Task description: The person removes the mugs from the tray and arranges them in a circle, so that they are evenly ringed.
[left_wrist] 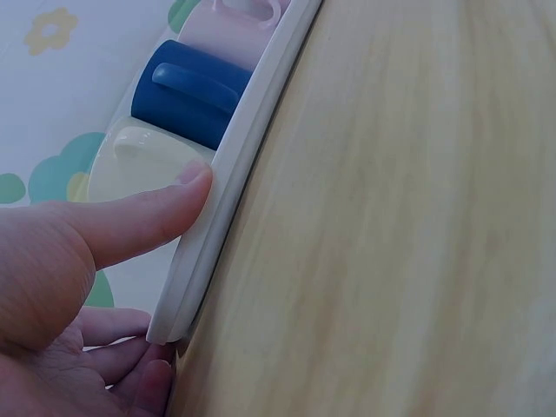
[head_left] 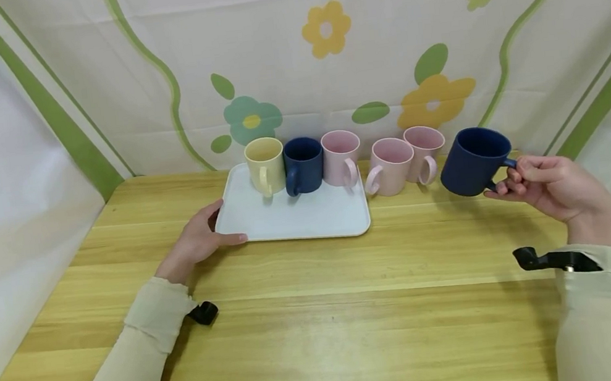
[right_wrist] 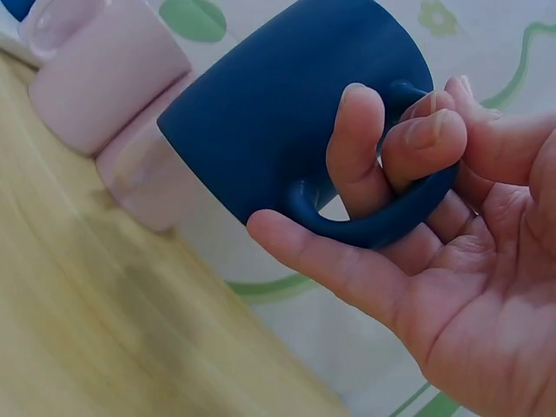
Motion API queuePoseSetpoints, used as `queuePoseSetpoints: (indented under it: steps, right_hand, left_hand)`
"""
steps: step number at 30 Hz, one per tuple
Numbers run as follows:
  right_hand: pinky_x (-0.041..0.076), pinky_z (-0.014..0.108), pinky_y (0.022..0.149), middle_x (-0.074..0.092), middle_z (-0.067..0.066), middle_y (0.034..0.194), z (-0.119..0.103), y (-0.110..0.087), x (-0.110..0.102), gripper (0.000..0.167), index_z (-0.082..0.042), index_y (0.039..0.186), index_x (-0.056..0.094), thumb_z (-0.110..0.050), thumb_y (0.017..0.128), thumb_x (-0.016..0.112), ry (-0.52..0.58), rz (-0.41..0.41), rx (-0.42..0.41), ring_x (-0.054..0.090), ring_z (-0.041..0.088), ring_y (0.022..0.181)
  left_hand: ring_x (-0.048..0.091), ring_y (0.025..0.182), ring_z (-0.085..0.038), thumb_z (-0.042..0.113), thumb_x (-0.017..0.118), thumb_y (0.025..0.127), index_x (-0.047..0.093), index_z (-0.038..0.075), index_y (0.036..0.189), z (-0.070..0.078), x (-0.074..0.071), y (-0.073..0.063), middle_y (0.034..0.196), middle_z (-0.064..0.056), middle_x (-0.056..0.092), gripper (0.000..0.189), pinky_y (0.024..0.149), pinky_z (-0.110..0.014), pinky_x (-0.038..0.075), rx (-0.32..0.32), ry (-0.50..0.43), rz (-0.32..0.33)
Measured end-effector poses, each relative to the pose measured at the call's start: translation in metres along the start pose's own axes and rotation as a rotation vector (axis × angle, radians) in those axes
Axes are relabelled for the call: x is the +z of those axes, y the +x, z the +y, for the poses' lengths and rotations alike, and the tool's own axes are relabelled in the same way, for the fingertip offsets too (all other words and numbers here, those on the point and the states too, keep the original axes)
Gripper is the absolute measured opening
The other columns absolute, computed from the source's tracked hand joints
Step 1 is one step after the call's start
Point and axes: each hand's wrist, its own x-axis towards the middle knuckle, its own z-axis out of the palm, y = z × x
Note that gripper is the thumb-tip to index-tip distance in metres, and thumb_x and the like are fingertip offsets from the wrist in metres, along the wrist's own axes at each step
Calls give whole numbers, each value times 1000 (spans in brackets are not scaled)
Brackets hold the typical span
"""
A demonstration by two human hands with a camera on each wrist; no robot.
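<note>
1. Right hand: holding the dark blue mug by its handle, fingers passed through the loop.
2. Held mug, position: off the worktop, at the right, beside the two loose pink mugs; its shadow falls on the wood below.
3. Held mug, attitude: mouth up, base down; long axis near upright, the top leaning towards the right hand. Handle points right and slightly towards the person.
4. Left hand: holding the white tray at its near left corner, thumb along the near edge, fingers at the left edge.
5. Tray: flat on the worktop, long axis running left to right.
6. On the tray, in a row along the rear, left to right: yellow mug, second blue mug, third pink mug. All upright, handles towards the person.
7. Right of the tray, both upright: near pink mug, handle to the left and towards the person; rear pink mug, handle towards the person.
</note>
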Motion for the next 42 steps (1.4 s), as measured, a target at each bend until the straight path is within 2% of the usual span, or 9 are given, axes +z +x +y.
queuePoseSetpoints:
  steps: [3, 10, 19, 24, 27, 31, 36, 39, 42]
  right_hand:
    - [52, 53, 115, 67, 26, 101, 4, -4, -8, 54, 22, 104, 57, 5, 111, 6, 12, 17, 17, 73, 44, 110]
    - [55, 46, 113, 60, 19, 88, 13, -6, -19, 50, 17, 102, 56, 3, 113, 10, -66, 44, 67, 74, 37, 110]
    - [59, 44, 106, 66, 15, 88, 18, -7, -26, 49, 12, 98, 61, 5, 113, 16, -112, 133, 115, 77, 33, 105]
    - [60, 46, 104, 69, 15, 92, 20, -7, -27, 49, 10, 97, 63, 3, 114, 17, -111, 181, 114, 77, 33, 101]
    - [62, 47, 102, 70, 15, 92, 21, -7, -26, 47, 9, 97, 65, 3, 114, 22, -137, 260, 108, 77, 32, 99]
    - [65, 46, 94, 71, 15, 89, 22, -6, -25, 42, 10, 99, 70, 2, 113, 32, -207, 423, 105, 77, 30, 96]
    - [67, 42, 85, 75, 14, 92, 22, -5, -22, 37, 8, 104, 76, -2, 112, 41, -231, 612, 80, 77, 26, 95]
    - [67, 40, 83, 75, 10, 94, 23, -4, -21, 33, 4, 105, 77, -6, 112, 47, -260, 680, 71, 77, 23, 95]
    - [67, 39, 82, 75, 9, 95, 22, -5, -20, 31, 2, 106, 78, -8, 111, 49, -256, 708, 58, 76, 22, 95]
  left_hand:
    - [29, 159, -42, 35, 88, 89, 14, 7, 171, 0, 0, 0, 174, -23, 28, 114, 130, -59, 27, 1, 3, 0]
    - [30, 158, -43, 36, 88, 88, 14, 7, 171, -1, 0, 0, 173, -24, 28, 115, 130, -60, 27, -2, 2, 0]
    - [31, 157, -42, 35, 88, 89, 15, 6, 171, -2, 0, 1, 173, -23, 29, 114, 130, -59, 27, 3, 1, 3]
    - [31, 158, -42, 32, 88, 89, 15, 8, 171, 0, 0, 2, 173, -22, 29, 113, 130, -58, 28, 15, -22, 2]
    - [31, 158, -41, 30, 88, 89, 15, 8, 171, 0, 0, 3, 174, -22, 29, 112, 130, -58, 28, 14, -31, 1]
    - [30, 159, -42, 31, 88, 88, 15, 9, 171, 1, -1, 2, 174, -22, 28, 113, 130, -58, 27, 4, -25, 4]
    - [28, 160, -42, 32, 89, 88, 15, 9, 171, 1, -3, 1, 175, -21, 27, 114, 131, -58, 26, -3, -17, 8]
    - [27, 160, -42, 33, 88, 88, 14, 8, 171, 1, -3, 0, 175, -21, 26, 114, 131, -59, 26, -1, -11, 5]
    - [26, 161, -41, 34, 88, 89, 13, 7, 171, 1, -1, 1, 175, -21, 25, 114, 131, -58, 25, 8, -16, -4]
